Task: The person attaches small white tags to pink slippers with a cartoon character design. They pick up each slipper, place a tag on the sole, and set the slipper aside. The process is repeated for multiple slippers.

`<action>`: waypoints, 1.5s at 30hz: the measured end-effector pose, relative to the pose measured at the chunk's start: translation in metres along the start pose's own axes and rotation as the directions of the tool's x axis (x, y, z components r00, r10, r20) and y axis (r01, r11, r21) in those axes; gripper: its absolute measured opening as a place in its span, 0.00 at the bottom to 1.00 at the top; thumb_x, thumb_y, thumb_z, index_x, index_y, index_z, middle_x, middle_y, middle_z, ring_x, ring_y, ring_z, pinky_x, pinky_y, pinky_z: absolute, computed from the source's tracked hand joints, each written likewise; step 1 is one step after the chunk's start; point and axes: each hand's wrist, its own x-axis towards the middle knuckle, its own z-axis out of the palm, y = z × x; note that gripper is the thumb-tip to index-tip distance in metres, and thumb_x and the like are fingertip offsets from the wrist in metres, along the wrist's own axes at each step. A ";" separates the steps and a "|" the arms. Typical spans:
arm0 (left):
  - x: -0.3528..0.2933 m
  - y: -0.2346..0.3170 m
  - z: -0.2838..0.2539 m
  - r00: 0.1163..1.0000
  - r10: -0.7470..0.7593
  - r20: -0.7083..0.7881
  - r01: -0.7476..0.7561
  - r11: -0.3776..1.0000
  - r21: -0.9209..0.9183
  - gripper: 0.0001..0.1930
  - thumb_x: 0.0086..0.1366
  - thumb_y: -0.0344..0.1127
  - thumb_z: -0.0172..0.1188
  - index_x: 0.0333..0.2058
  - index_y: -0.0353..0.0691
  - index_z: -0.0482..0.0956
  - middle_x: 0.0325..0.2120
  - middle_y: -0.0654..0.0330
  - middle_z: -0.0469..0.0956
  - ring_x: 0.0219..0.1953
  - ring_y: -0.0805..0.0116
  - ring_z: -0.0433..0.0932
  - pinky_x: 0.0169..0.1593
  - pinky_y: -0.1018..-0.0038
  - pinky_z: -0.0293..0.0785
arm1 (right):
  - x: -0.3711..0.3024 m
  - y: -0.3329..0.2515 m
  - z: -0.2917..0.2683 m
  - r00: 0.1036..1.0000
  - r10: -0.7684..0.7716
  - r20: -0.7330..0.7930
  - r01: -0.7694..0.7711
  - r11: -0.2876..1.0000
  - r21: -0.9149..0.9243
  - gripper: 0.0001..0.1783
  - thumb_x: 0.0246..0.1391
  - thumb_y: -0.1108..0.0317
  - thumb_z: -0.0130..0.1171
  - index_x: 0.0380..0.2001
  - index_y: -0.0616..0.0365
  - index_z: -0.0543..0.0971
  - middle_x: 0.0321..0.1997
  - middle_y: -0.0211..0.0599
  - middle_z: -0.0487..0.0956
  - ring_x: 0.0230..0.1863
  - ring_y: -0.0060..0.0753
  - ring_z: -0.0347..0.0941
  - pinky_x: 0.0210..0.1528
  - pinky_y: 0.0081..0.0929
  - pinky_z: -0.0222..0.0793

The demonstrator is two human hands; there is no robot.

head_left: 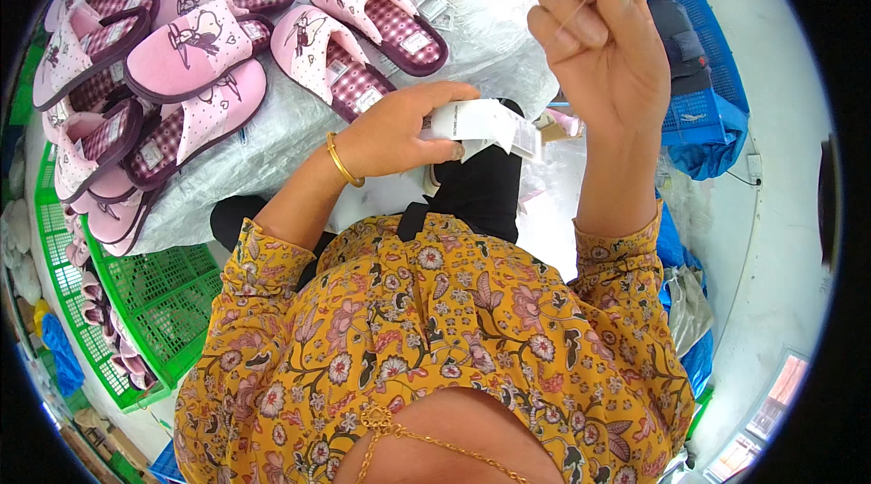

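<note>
Your left grip (pixel 399 130) is closed, your right grip (pixel 612 39) raised in a pinch.
Left of that pinch, your other right fingers curl inward; the palm faces you, with wrist (pixel 624 126) and forearm (pixel 617 185) nearly straight below the grip. Your left thumb (pixel 443 151) lies on the near side of its grip, the index finger stretched along the far side, and the left forearm (pixel 295 203) slants in from the lower left.

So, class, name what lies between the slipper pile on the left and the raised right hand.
In the head view, two pink slippers, some white paper slips and crumpled clear plastic sheeting lie between them.
</note>
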 end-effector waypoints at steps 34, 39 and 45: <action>-0.030 -0.034 0.009 0.988 -0.138 -0.068 0.019 0.549 -0.835 0.21 0.69 0.30 0.52 0.59 0.34 0.70 0.51 0.61 0.77 0.52 0.72 0.75 0.57 0.72 0.70 | -0.007 -0.022 -0.041 0.866 -0.377 -0.328 0.196 0.860 -0.472 0.09 0.63 0.70 0.57 0.46 0.57 0.77 0.40 0.33 0.79 0.34 0.21 0.70 0.38 0.23 0.68; -0.031 -0.034 0.014 0.980 -0.181 -0.081 0.041 0.584 -0.811 0.20 0.70 0.31 0.52 0.59 0.35 0.71 0.50 0.63 0.77 0.50 0.75 0.75 0.54 0.76 0.70 | -0.009 -0.022 -0.027 0.867 -0.385 -0.317 0.230 0.873 -0.430 0.09 0.64 0.70 0.57 0.46 0.58 0.77 0.38 0.32 0.78 0.34 0.21 0.68 0.38 0.22 0.66; -0.038 -0.040 0.020 0.974 -0.222 0.036 0.189 0.721 -0.667 0.17 0.70 0.33 0.54 0.55 0.32 0.74 0.42 0.58 0.82 0.45 0.71 0.80 0.50 0.74 0.76 | -0.010 -0.031 -0.029 0.878 -0.426 -0.217 0.236 0.781 -0.578 0.09 0.65 0.72 0.54 0.46 0.59 0.76 0.38 0.32 0.76 0.36 0.21 0.68 0.40 0.23 0.65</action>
